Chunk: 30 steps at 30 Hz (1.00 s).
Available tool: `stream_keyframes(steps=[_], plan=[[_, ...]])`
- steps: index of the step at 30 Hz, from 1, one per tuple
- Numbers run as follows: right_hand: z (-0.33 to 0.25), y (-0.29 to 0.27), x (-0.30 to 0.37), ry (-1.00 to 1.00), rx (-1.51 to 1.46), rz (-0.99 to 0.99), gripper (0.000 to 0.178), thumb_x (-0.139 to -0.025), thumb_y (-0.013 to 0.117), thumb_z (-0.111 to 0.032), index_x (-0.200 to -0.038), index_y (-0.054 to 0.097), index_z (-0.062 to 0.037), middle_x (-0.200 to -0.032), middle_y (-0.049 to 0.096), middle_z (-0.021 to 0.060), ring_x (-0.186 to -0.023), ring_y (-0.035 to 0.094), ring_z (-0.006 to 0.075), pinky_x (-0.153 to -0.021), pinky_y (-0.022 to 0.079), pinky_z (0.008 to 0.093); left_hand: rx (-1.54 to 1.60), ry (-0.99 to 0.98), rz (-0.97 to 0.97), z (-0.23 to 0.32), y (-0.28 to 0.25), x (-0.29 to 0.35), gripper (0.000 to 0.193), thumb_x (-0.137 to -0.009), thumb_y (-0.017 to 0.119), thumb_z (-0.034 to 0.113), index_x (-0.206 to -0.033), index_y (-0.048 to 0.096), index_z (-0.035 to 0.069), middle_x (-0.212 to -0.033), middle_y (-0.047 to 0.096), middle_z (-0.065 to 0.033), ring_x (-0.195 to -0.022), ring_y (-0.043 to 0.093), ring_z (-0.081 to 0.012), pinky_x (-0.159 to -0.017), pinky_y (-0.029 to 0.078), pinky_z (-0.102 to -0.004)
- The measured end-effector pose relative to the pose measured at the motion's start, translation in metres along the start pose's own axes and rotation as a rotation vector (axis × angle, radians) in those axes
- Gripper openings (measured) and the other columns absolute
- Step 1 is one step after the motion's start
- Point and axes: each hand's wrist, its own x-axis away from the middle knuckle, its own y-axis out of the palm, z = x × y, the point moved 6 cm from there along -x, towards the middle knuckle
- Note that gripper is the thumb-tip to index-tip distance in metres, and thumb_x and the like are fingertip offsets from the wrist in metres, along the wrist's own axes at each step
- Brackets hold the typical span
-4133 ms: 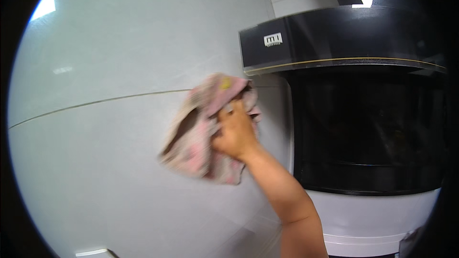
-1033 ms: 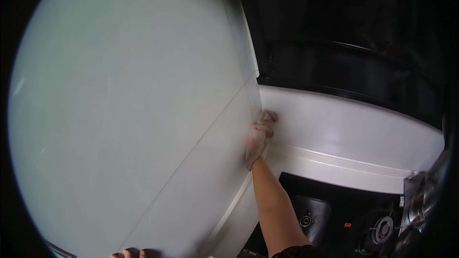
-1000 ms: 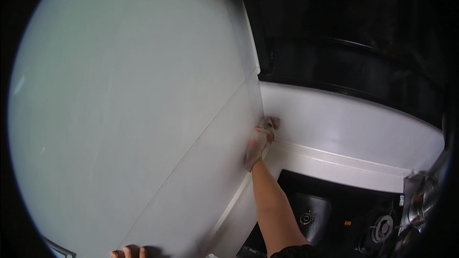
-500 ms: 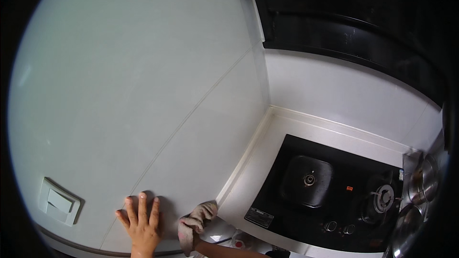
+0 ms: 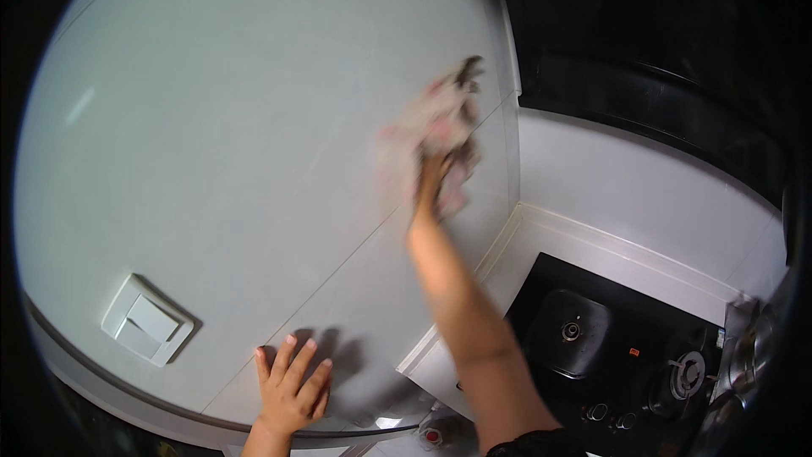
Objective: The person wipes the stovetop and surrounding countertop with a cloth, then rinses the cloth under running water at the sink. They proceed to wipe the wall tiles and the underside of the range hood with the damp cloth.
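High on the pale tiled wall (image 5: pixel 228 169), near the corner, a crumpled rag (image 5: pixel 444 123) with pink and dark patches is smeared by motion. My right hand (image 5: pixel 433 176) holds it against or close to the wall, my arm stretched up in front of the counter. The rag covers most of those fingers. Low on the same wall, by the slanting tile joint, my left hand (image 5: pixel 292 389) has its fingers apart and holds nothing. Its shadow falls on the tiles to its right.
A white wall switch (image 5: pixel 149 320) sits left of my left hand. Right of my arm, a black gas hob (image 5: pixel 626 355) is set in the white counter (image 5: pixel 584 239). Metal pots (image 5: pixel 744 360) stand at its far right. Above hangs a black range hood (image 5: pixel 626 89).
My right hand has swung the rag from beside the counter's near corner up to the wall's upper right. My left hand has lifted partly, fingers more bent. The view has shifted left.
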Motion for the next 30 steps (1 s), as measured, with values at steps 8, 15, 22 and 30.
stream_keyframes(steps=[8, 15, 22, 30], plan=[[-0.079, 0.017, 0.403, 0.070, 0.032, -0.978, 0.044, -0.088, 0.051, -0.041, -0.120, 0.050, -0.0114, -0.106, 0.056, 0.0106, -0.099, 0.053, 0.0251, -0.089, 0.044, 0.0389, 0.147, -0.057, 0.317, 0.005, -0.041, 0.047, 0.026, -0.071, 0.064, 0.015, -0.096, 0.060, 0.012, -0.102, 0.060, -0.0102, -0.109, 0.051, -0.0352, -0.106, 0.027, -0.0588], [-0.016, 0.005, 0.246, 0.065, 0.414, -0.381, 0.063, -0.090, 0.040, -0.053, -0.134, 0.046, -0.0077, -0.138, 0.040, 0.0111, -0.127, 0.035, 0.0286, -0.107, 0.027, 0.0493, 0.200, -0.058, 0.205, 0.003, -0.042, 0.069, 0.023, -0.074, 0.068, 0.020, -0.094, 0.065, 0.011, -0.110, 0.061, -0.0108, -0.110, 0.052, -0.0332, -0.106, 0.029, -0.0547], [-0.170, -0.016, -0.005, -0.228, -0.143, 0.077, 0.074, -0.081, 0.056, -0.044, -0.143, 0.035, -0.0087, -0.150, 0.024, 0.0170, -0.139, 0.020, 0.0366, -0.113, 0.016, 0.0535, 0.356, -0.018, 0.219, 0.004, -0.049, 0.081, 0.021, -0.075, 0.070, 0.020, -0.095, 0.067, 0.012, -0.109, 0.063, -0.0076, -0.107, 0.056, -0.0281, -0.107, 0.031, -0.0492], [-0.189, 0.005, 0.230, -0.276, 0.187, -0.474, 0.086, -0.080, 0.056, -0.056, -0.148, 0.026, -0.0119, -0.150, 0.028, 0.0183, -0.138, 0.024, 0.0379, -0.112, 0.018, 0.0502, 0.417, 0.028, 0.257, -0.005, -0.072, 0.113, 0.024, -0.075, 0.071, 0.017, -0.097, 0.068, 0.010, -0.109, 0.064, -0.0087, -0.106, 0.058, -0.0278, -0.105, 0.036, -0.0468]])
